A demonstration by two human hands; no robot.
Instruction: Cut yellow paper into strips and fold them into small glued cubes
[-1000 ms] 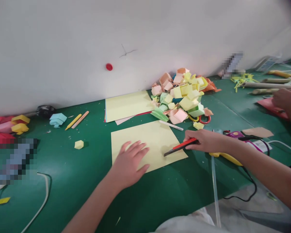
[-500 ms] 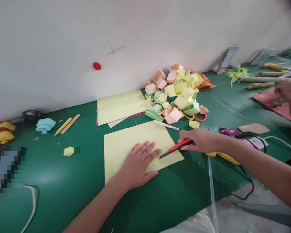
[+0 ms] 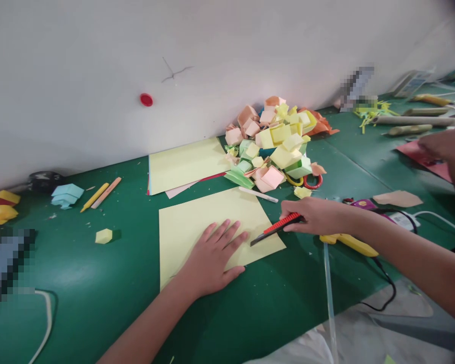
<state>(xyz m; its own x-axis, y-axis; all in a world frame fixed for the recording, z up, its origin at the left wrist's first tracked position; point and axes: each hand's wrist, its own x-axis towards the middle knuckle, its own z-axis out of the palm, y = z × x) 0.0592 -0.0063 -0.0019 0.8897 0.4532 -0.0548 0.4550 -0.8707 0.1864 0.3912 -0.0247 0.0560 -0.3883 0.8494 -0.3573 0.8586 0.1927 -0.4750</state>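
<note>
A pale yellow sheet of paper (image 3: 197, 217) lies on the green table in front of me. My left hand (image 3: 214, 263) rests flat on its lower part, fingers spread. In my right hand (image 3: 307, 215) is a red and black utility knife (image 3: 282, 222), held over the sheet's right side. Its tip points down and left, close to my left index finger. Whether the tip touches the paper I cannot tell. A white pen-like stick (image 3: 258, 194) lies along the sheet's top edge.
Behind are stacked coloured sheets (image 3: 187, 164) and a heap of folded paper pieces (image 3: 276, 146), with scissors handles (image 3: 313, 181) beside it. A yellow glue gun (image 3: 354, 245) lies under my right forearm. Another person's hand (image 3: 449, 146) works at far right over pink paper (image 3: 420, 154).
My left hand has slid right across the sheet, nearer the knife, then stayed there. The knife has shifted slightly over the paper. The view has turned a little to the right.
</note>
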